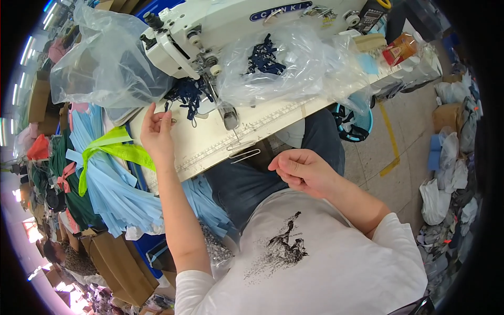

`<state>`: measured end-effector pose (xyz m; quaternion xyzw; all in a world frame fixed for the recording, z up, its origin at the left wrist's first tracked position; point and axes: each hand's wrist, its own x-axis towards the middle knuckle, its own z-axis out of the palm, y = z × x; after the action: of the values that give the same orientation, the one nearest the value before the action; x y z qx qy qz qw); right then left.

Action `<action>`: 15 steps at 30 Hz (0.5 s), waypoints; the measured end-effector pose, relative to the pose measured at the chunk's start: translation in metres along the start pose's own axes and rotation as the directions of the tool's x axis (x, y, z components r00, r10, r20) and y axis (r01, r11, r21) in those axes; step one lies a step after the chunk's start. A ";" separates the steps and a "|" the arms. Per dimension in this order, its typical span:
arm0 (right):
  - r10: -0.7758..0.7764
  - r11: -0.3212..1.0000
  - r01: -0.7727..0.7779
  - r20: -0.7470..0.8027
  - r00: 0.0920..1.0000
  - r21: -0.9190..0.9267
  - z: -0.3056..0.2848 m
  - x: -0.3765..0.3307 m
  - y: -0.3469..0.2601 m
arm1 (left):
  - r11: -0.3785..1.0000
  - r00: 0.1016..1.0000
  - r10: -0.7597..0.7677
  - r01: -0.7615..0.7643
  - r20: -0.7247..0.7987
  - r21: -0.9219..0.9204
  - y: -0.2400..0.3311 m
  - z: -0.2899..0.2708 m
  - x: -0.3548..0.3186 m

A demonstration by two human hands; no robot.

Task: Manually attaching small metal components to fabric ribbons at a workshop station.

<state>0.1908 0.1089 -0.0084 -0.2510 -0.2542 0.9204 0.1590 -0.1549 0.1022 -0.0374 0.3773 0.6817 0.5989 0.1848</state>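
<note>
My left hand (158,137) is raised over the left end of the white sewing table (210,149). Its index finger and thumb stand apart, the other fingers curl in. Just beyond the thumb tip is a small navy loop (167,106), and I cannot tell whether they touch. A pile of navy cord loops (190,97) lies beside it, below the needle area of the white sewing machine (176,50). In front of the table edge, above my lap, my right hand (303,170) has its thumb pressed to curled fingers; whatever they may hold is too small to make out.
A clear plastic bag (299,65) with more navy loops (266,56) sits right of the needle. Another clear bag (105,63) stands at the left. Light blue fabric strips (118,194) and a neon yellow strip (113,149) hang by the left edge. A wire holder (244,152) juts from the front.
</note>
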 end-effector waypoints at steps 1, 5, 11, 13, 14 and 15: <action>0.010 1.000 -0.010 -0.013 1.000 -0.022 0.003 -0.001 -0.002 | 1.000 1.000 0.001 -0.001 0.002 0.002 0.000 0.000 0.000; 0.039 0.998 -0.040 -0.023 0.999 -0.047 0.002 -0.003 -0.001 | 0.995 0.994 -0.086 0.089 0.062 -0.042 0.002 0.002 -0.002; -0.022 0.999 0.020 0.080 0.997 0.029 -0.009 -0.004 0.004 | 0.986 0.988 -0.151 0.153 0.038 -0.071 0.016 0.002 -0.013; -0.023 1.000 0.023 0.018 1.000 -0.012 0.000 -0.004 -0.002 | 0.982 0.988 -0.157 0.158 0.016 -0.102 0.024 0.004 -0.021; -0.026 0.998 0.023 -0.046 0.999 -0.054 0.005 -0.004 -0.006 | 0.964 0.984 -0.174 0.177 0.033 -0.201 0.031 0.006 -0.028; -0.027 0.998 0.025 -0.049 0.998 -0.052 0.009 -0.004 -0.010 | 0.934 0.980 -0.190 0.197 0.051 -0.297 0.038 0.008 -0.035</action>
<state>0.1908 0.1121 0.0051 -0.2743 -0.2769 0.9050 0.1707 -0.1152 0.0816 -0.0100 0.2825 0.6143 0.6705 0.3055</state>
